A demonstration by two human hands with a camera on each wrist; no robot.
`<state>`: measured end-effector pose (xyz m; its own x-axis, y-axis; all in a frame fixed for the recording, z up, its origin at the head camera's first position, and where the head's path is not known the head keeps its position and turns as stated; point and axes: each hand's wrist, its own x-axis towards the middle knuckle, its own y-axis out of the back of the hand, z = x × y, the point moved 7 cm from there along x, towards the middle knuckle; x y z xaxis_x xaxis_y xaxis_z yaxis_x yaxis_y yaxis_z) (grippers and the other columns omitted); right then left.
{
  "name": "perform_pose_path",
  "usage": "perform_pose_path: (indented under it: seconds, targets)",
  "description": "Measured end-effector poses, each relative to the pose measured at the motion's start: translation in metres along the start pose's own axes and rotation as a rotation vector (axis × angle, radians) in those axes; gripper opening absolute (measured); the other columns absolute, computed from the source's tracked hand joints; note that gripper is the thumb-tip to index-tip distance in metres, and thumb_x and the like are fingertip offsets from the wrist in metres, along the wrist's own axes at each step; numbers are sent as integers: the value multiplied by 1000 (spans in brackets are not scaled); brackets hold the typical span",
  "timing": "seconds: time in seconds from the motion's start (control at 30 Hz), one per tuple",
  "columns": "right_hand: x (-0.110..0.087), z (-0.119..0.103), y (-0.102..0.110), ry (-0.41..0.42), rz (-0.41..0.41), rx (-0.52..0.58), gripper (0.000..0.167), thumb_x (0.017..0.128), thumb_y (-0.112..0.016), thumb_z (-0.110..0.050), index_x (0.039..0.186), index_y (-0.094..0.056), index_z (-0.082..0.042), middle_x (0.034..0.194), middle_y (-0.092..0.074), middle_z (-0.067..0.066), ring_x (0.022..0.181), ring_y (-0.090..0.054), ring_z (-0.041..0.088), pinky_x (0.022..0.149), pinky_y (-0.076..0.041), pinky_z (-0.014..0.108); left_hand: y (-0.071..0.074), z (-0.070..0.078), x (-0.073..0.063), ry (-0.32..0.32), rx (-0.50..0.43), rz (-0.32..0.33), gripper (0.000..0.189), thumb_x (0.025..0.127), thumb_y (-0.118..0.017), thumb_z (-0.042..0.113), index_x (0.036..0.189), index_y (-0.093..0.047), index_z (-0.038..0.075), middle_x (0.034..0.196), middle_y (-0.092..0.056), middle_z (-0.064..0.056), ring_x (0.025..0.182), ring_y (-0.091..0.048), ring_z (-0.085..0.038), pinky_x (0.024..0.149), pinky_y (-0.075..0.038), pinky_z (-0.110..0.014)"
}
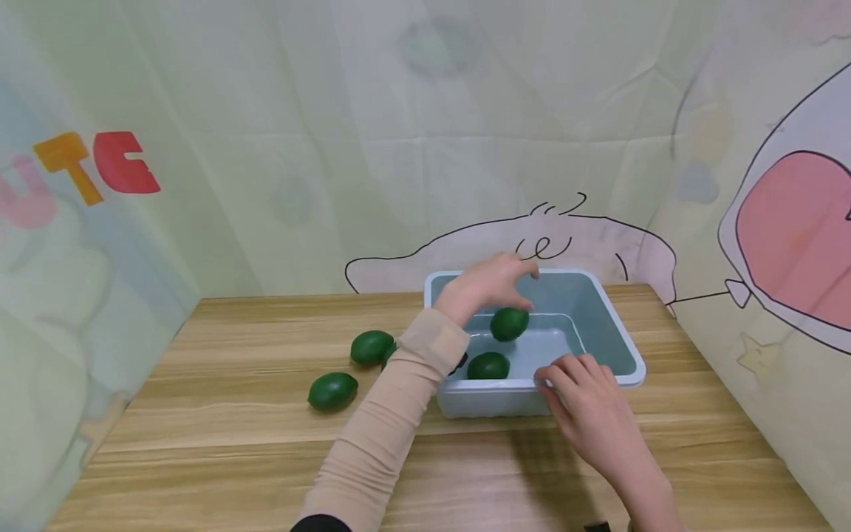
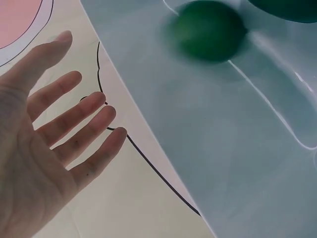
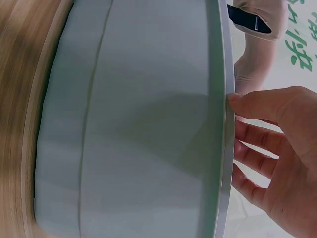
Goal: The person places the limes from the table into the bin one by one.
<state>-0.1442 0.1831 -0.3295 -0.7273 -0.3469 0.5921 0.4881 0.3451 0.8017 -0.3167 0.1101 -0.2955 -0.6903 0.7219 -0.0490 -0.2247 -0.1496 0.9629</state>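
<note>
A light blue plastic bin point(image 1: 465, 403) stands on the table with a green lime point(image 1: 488, 366) lying inside near its front wall. My left hand point(image 1: 495, 282) is over the bin, fingers spread and nothing between them. Just below its fingers is another lime point(image 1: 509, 324), which looks blurred in the left wrist view, apart from the open palm point(image 2: 44, 148). At the bin's front rim point(image 3: 227, 148), my right hand point(image 1: 588, 406) pinches the edge, thumb on the outer side and fingers over the inner side.
Left of the bin, two limes point(image 1: 332, 391) lie on the wooden table point(image 1: 233, 436), and a third is mostly hidden behind the left sleeve point(image 1: 379, 436). A printed cloth backdrop point(image 1: 299, 185) rises behind the table and at both sides.
</note>
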Motion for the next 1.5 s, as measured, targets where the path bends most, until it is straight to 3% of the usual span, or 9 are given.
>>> perform_pose_path:
  seconds: [0.4, 0.8, 1.2, 1.5]
  targets:
    - [-1, 1, 0, -3, 3, 7, 16, 79, -75, -11, 93, -68, -17, 89, -62, -4, 87, -51, 17, 71, -39, 32, -1, 0, -3, 20, -5, -15, 50, 88, -69, 33, 133, -53, 18, 136, -53, -5, 121, -52, -17, 103, -44, -31]
    - [0, 0, 0, -7, -6, 15, 16, 80, -75, -11, 93, -68, -17, 91, -62, -3, 88, -51, 18, 72, -40, 33, 7, 7, -5, -14, 3, 12, 49, 88, -68, 34, 132, -54, 18, 132, -55, -4, 119, -52, -16, 102, -44, -30]
    - [0, 0, -2, -16, -15, 13, 15, 79, -75, -12, 92, -68, -17, 89, -62, -3, 87, -51, 17, 71, -39, 33, 16, 10, -19, 7, 34, 13, 48, 89, -66, 36, 132, -54, 19, 127, -55, -1, 117, -52, -17, 100, -45, -31]
    - [0, 0, 0, -10, -4, 12, 16, 79, -75, -11, 92, -68, -16, 90, -62, -3, 87, -51, 18, 72, -40, 33, 21, 11, -30, 40, 54, 21, 49, 90, -63, 41, 134, -53, 21, 135, -53, -1, 125, -48, -20, 103, -44, -34]
